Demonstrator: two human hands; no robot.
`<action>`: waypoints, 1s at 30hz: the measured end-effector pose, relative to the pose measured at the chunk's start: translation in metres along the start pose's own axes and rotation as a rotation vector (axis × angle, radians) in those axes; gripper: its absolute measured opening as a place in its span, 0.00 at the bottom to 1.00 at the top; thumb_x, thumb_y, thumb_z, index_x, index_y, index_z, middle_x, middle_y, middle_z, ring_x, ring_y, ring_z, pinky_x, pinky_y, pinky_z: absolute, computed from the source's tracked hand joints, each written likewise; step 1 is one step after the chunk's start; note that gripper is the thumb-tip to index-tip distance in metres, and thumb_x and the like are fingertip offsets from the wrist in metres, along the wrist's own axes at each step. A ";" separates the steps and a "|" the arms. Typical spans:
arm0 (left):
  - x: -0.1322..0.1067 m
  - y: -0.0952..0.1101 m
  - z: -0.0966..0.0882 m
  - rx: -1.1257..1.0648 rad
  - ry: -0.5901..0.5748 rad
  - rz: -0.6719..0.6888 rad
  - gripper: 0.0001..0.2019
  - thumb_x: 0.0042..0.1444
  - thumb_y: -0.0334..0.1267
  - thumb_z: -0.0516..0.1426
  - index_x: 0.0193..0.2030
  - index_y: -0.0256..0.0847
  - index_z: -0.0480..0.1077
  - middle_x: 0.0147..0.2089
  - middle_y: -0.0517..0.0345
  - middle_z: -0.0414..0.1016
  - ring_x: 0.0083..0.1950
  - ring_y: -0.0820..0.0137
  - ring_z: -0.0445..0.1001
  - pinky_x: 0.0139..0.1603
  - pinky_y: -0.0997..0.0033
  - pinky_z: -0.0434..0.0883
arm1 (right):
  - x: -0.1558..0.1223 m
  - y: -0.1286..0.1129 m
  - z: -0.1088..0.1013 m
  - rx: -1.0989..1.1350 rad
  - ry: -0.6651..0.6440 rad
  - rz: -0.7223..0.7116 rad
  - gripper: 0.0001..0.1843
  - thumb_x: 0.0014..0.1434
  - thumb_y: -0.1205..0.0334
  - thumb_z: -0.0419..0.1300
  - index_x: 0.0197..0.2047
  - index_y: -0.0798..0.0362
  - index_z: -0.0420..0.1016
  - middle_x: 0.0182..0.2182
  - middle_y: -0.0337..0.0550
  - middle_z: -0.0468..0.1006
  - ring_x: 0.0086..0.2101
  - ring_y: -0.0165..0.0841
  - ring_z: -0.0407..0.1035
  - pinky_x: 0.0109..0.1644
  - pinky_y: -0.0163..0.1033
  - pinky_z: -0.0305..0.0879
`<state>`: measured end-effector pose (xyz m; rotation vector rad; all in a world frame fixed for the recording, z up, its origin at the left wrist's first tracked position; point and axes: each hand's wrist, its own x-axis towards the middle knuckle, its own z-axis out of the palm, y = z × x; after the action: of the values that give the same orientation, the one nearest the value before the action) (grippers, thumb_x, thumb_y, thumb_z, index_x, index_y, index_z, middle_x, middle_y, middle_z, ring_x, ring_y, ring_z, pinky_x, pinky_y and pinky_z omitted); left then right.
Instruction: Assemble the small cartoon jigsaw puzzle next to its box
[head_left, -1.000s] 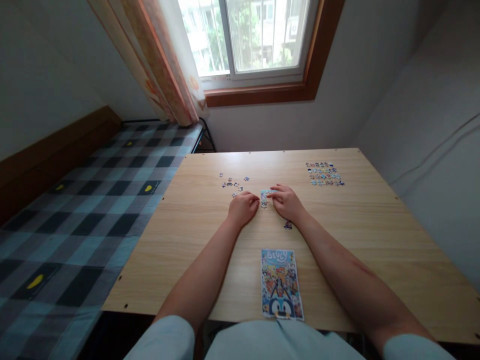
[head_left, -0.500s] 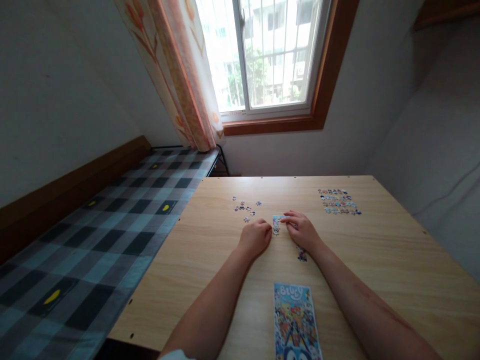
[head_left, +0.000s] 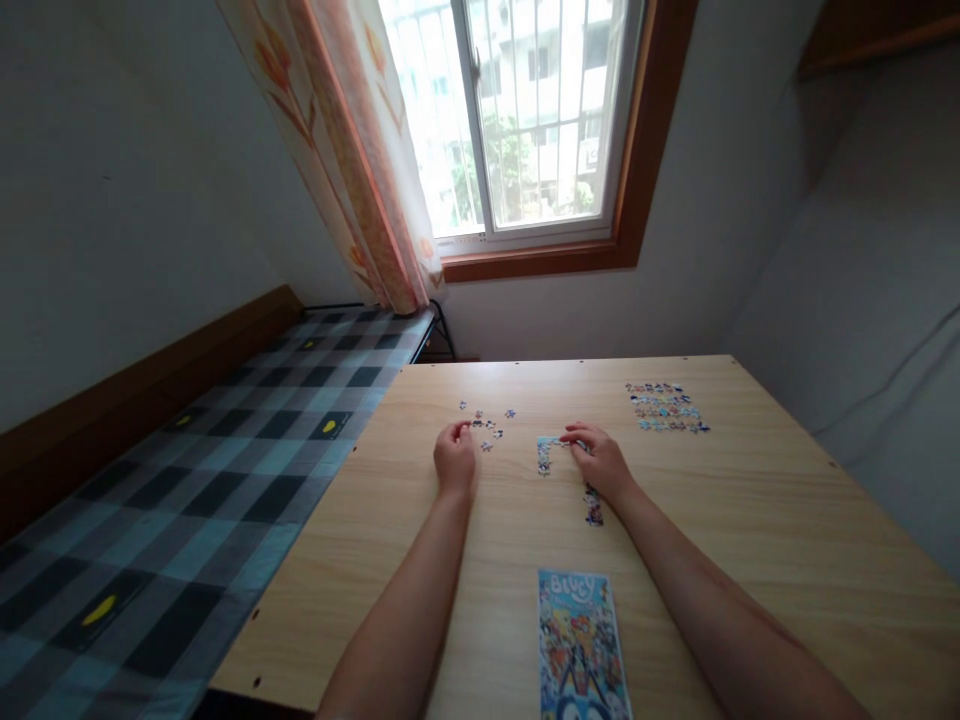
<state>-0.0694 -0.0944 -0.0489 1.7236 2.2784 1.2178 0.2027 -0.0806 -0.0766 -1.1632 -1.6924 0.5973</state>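
My left hand (head_left: 455, 458) is at the near left edge of a loose scatter of jigsaw pieces (head_left: 498, 434). Its fingers are curled with the tips pressed together beside a dark piece, and whatever is between them is too small to make out. My right hand (head_left: 601, 462) lies over a partly joined jigsaw border (head_left: 544, 458), fingers stretched and somewhat apart, the fingertips touching its top strip. The border's right side (head_left: 593, 508) shows below this hand, while its upper right corner is hidden under the palm.
Rows of sorted jigsaw pieces (head_left: 667, 410) lie at the table's back right. A Bluey picture sheet (head_left: 581, 640) lies at the near middle of the wooden table (head_left: 757, 540). A bed with a checked cover (head_left: 247, 480) borders the left side; a window (head_left: 540, 120) is behind.
My left hand has moved left, away from the joined border to the loose pieces. My right hand stays on the border. The view has shifted slightly.
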 end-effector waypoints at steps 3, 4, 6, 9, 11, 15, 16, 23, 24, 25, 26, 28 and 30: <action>0.008 0.003 0.005 0.069 -0.031 0.008 0.15 0.66 0.40 0.51 0.46 0.38 0.78 0.46 0.49 0.80 0.50 0.62 0.76 0.54 0.65 0.70 | 0.002 0.000 0.000 0.029 0.017 0.016 0.14 0.56 0.63 0.56 0.36 0.49 0.85 0.45 0.49 0.82 0.51 0.43 0.73 0.62 0.53 0.65; 0.013 0.006 0.006 0.100 -0.047 0.017 0.15 0.65 0.41 0.52 0.46 0.39 0.79 0.46 0.49 0.79 0.51 0.61 0.75 0.56 0.64 0.69 | 0.002 0.000 0.001 0.035 0.024 0.021 0.14 0.55 0.64 0.56 0.35 0.49 0.84 0.45 0.49 0.82 0.51 0.43 0.73 0.62 0.53 0.65; 0.024 0.011 0.006 0.172 -0.085 0.038 0.13 0.63 0.42 0.55 0.46 0.41 0.80 0.48 0.48 0.78 0.53 0.59 0.73 0.58 0.61 0.67 | 0.003 0.001 0.001 0.047 0.038 0.028 0.14 0.55 0.64 0.56 0.35 0.49 0.84 0.45 0.49 0.82 0.51 0.43 0.73 0.63 0.54 0.64; 0.047 0.014 0.005 0.290 -0.153 0.059 0.11 0.59 0.41 0.59 0.44 0.45 0.81 0.51 0.47 0.76 0.56 0.54 0.69 0.57 0.58 0.66 | 0.003 0.002 0.002 0.055 0.059 0.039 0.14 0.54 0.65 0.56 0.34 0.49 0.84 0.45 0.49 0.82 0.52 0.43 0.73 0.63 0.53 0.63; 0.062 0.014 0.003 0.359 -0.198 0.071 0.11 0.58 0.41 0.60 0.44 0.46 0.82 0.53 0.47 0.75 0.57 0.53 0.68 0.57 0.57 0.65 | 0.004 0.002 0.003 0.058 0.059 0.042 0.14 0.54 0.66 0.56 0.34 0.49 0.84 0.46 0.48 0.82 0.52 0.43 0.73 0.63 0.53 0.63; 0.084 0.011 0.004 0.465 -0.288 0.066 0.12 0.55 0.43 0.62 0.44 0.47 0.82 0.53 0.46 0.74 0.57 0.50 0.67 0.56 0.56 0.65 | 0.005 0.001 0.005 0.064 0.059 0.045 0.14 0.54 0.67 0.56 0.34 0.48 0.84 0.45 0.48 0.82 0.52 0.43 0.73 0.64 0.53 0.63; 0.087 0.011 0.005 0.484 -0.310 0.064 0.11 0.55 0.44 0.62 0.44 0.48 0.82 0.53 0.46 0.74 0.57 0.50 0.67 0.56 0.56 0.65 | 0.005 0.000 0.005 0.065 0.060 0.047 0.14 0.54 0.67 0.56 0.34 0.48 0.84 0.45 0.48 0.82 0.52 0.43 0.73 0.64 0.52 0.63; 0.103 0.011 0.007 0.532 -0.401 0.062 0.07 0.52 0.42 0.64 0.37 0.50 0.83 0.50 0.47 0.77 0.57 0.50 0.69 0.54 0.58 0.68 | 0.009 -0.003 0.007 0.070 0.050 0.071 0.16 0.52 0.70 0.55 0.34 0.49 0.84 0.46 0.48 0.82 0.52 0.42 0.73 0.63 0.52 0.63; 0.105 0.012 0.007 0.530 -0.407 0.060 0.06 0.51 0.41 0.65 0.36 0.49 0.83 0.49 0.46 0.77 0.57 0.50 0.70 0.53 0.58 0.68 | 0.009 -0.004 0.008 0.068 0.044 0.067 0.16 0.52 0.70 0.55 0.34 0.49 0.84 0.46 0.48 0.82 0.51 0.42 0.73 0.63 0.51 0.63; 0.107 0.013 0.006 0.525 -0.409 0.058 0.05 0.50 0.40 0.65 0.34 0.48 0.83 0.49 0.46 0.78 0.57 0.49 0.70 0.53 0.58 0.68 | 0.010 -0.004 0.008 0.066 0.037 0.066 0.15 0.52 0.70 0.56 0.34 0.48 0.84 0.46 0.48 0.82 0.51 0.42 0.73 0.63 0.51 0.64; 0.109 0.014 0.006 0.518 -0.411 0.052 0.04 0.48 0.39 0.66 0.32 0.47 0.83 0.48 0.45 0.78 0.56 0.49 0.71 0.52 0.58 0.69 | 0.010 -0.005 0.009 0.063 0.036 0.065 0.15 0.53 0.69 0.56 0.34 0.48 0.84 0.46 0.47 0.82 0.51 0.42 0.73 0.63 0.51 0.64; 0.113 0.016 0.005 0.493 -0.412 0.041 0.04 0.44 0.37 0.68 0.30 0.47 0.82 0.47 0.45 0.79 0.56 0.48 0.72 0.51 0.59 0.70 | 0.010 -0.006 0.010 0.068 0.040 0.064 0.15 0.53 0.69 0.56 0.34 0.48 0.85 0.46 0.47 0.82 0.51 0.41 0.73 0.62 0.50 0.64; 0.116 0.018 0.004 0.452 -0.414 0.027 0.06 0.41 0.35 0.68 0.29 0.46 0.81 0.45 0.46 0.80 0.54 0.49 0.73 0.49 0.60 0.70 | 0.011 -0.007 0.010 0.081 0.048 0.069 0.16 0.53 0.69 0.55 0.34 0.48 0.85 0.46 0.47 0.82 0.51 0.41 0.73 0.62 0.50 0.64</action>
<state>-0.0976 0.0053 0.0068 1.9100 2.3789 0.3005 0.1902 -0.0730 -0.0706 -1.1725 -1.5779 0.6695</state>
